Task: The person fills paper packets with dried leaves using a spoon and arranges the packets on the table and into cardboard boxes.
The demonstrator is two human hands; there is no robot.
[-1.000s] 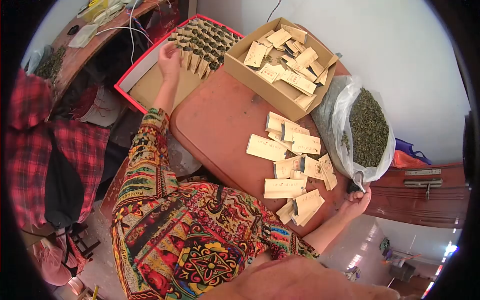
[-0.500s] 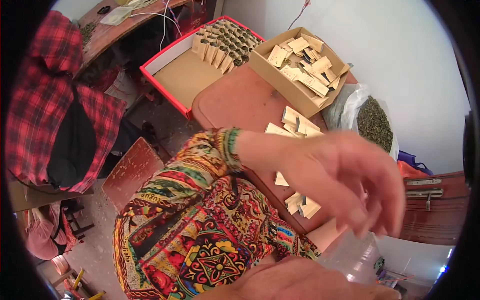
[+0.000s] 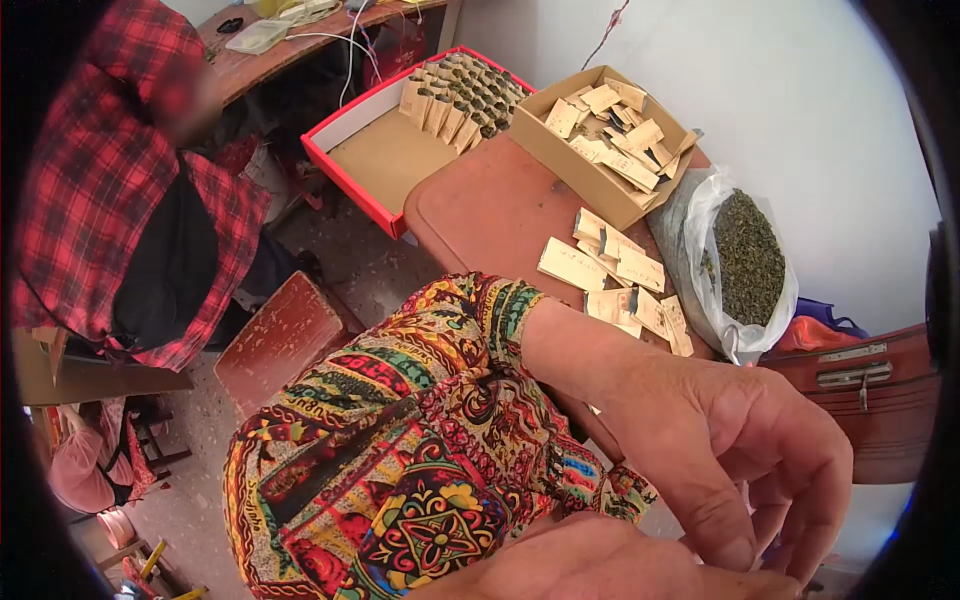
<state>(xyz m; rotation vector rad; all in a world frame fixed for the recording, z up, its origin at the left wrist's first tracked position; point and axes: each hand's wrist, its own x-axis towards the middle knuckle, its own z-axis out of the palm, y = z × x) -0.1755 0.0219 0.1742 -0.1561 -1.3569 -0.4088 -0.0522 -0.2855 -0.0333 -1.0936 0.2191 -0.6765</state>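
My left hand (image 3: 745, 455) is large in the foreground at the lower right. Its fingers curve downward and come together near the bottom edge; whatever lies between the fingertips is hidden. My right hand is mostly hidden behind it, and its grip cannot be made out. Beyond the hands, several paper packets (image 3: 640, 270) lie loose on the red-brown table (image 3: 490, 200). A clear plastic bag (image 3: 700, 235) full of dried leaves (image 3: 748, 258) stands at the table's right side, just above my left hand.
A cardboard box (image 3: 565, 155) holds more packets. Left of it, a red-rimmed box (image 3: 350, 185) has rows of upright, leaf-filled packets (image 3: 450, 115). A person in a red plaid shirt (image 3: 110, 200) is at the left, near a red stool (image 3: 280, 335). Another person in pink (image 3: 85, 470) is lower left.
My left hand has moved from the upright packets across to the lower right, in front of my right hand. My right hand, which held a metal scoop by the bag, is now mostly covered. The view has shifted.
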